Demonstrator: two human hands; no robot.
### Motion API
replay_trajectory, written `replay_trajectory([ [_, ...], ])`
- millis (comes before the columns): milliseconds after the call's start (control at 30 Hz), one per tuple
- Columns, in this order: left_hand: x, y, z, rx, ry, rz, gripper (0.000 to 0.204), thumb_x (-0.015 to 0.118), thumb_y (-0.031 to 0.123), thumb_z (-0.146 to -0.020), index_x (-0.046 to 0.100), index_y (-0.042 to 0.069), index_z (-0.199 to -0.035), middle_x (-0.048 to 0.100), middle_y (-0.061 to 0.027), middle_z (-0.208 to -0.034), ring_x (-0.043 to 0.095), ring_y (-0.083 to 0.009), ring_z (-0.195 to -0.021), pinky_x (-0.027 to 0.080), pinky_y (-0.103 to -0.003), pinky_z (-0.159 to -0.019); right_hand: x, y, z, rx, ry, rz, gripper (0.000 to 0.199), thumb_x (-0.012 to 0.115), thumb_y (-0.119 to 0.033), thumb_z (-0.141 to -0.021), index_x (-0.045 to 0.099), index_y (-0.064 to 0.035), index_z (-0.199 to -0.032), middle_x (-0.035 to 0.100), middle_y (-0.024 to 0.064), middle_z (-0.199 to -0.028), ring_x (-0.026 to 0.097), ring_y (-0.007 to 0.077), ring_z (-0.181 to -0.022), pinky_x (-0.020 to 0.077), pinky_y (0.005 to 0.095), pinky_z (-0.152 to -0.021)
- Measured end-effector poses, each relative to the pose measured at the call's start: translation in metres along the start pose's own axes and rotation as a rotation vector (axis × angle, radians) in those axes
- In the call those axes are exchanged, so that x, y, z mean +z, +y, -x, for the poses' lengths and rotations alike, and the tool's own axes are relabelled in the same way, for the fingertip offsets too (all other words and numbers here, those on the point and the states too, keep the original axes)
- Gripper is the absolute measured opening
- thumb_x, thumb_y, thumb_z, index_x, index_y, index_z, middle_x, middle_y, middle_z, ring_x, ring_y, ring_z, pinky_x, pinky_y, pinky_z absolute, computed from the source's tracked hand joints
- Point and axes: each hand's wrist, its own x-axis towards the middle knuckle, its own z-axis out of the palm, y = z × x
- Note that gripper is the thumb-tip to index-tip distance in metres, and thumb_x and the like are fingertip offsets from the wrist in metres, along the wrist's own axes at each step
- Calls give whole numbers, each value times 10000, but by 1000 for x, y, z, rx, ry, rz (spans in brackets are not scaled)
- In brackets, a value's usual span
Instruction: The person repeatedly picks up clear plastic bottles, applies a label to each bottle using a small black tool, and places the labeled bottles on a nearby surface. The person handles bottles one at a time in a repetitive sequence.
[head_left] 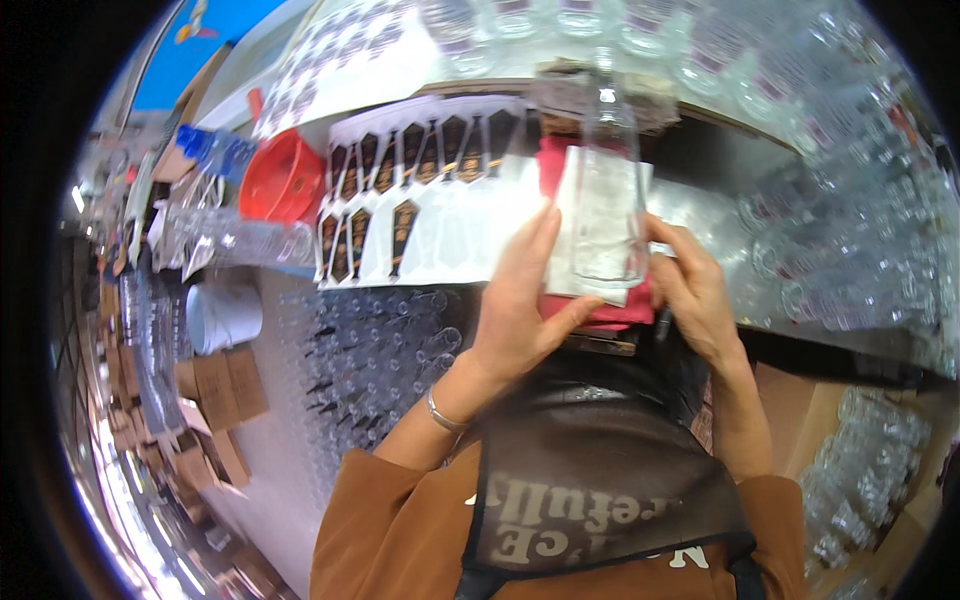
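A clear glass bottle (610, 200) lies on a folded white cloth (565, 190), its neck pointing away from me. Red cloth (610, 315) shows beneath the white one. My left hand (525, 300) is at the bottle's left, thumb and fingers stretched apart, nothing visible in its grip. At the bottle's right side, my right hand (692, 290) has its fingers bent in against the glass near the base. Left of the bottle lies a white sheet of stickers (455, 245) with black, tie-shaped labels (403, 235); several spaces on its lower row show bare backing.
Many clear glass bottles (840, 210) stand at the right and along the back, with more in a carton (865, 470) lower right. Left are a red plastic funnel-like container (283, 178), a white bucket (224, 315), cardboard boxes (225, 388) and rows of bottles (375, 360) below the bench.
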Motion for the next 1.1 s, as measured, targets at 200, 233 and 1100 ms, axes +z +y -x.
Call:
replay_trajectory([
  [200, -62, -97, 20, -292, 263, -633, 529, 747, 259, -853, 589, -34, -1264, 601, -220, -1175, 574, -384, -1095, 469, -462, -927, -21, 11, 8, 94, 149, -173, 376, 568, -177, -1025, 562, 31, -1338, 683, 64, -1046, 488, 37, -601, 407, 184, -535],
  [233, -69, -106, 17, -302, 244, -712, 521, 738, 278, -858, 597, -31, -1252, 602, -215, -1179, 574, -379, -1091, 466, -461, -922, -20, 11, 7, 96, 150, -167, 375, 575, -184, -1023, 567, 34, -1328, 686, 65, -1039, 486, 36, -599, 401, 183, -532],
  [1100, -53, -27, -46, -409, 255, 564, 197, 623, 87, -985, 704, -54, -1096, 729, -105, -1119, 650, -101, -960, 500, -263, -868, -32, 0, 12, 49, 184, -74, 263, 594, -120, -995, 647, 18, -1213, 717, 75, -930, 485, 30, -588, 399, 180, -532],
])
